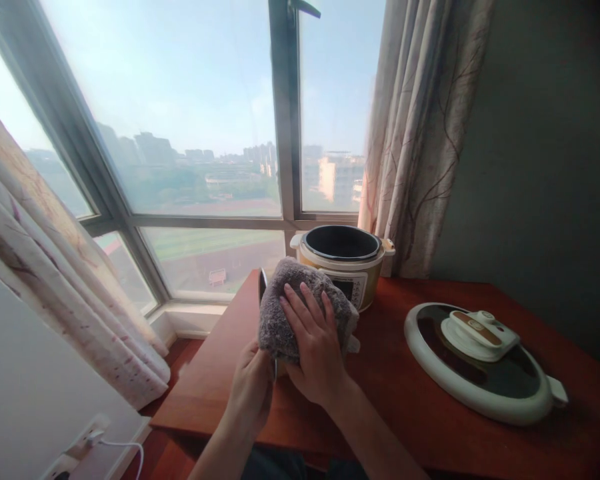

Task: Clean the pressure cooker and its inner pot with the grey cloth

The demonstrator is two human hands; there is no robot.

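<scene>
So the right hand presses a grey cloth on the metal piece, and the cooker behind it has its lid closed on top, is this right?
Not quite. In the head view the cooker stands open, its dark pot showing; its lid lies on the table to the right. The rest holds: the right hand presses the grey cloth on the metal piece.

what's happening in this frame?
A person at a red-brown wooden table by the window presses a grey towel with the right hand against a thin, dark-edged object that the left hand grips from below; the towel hides most of it. Behind stands an open electric cooker, lid off. The cooker's lid lies flat on the table to the right, untouched.
</scene>
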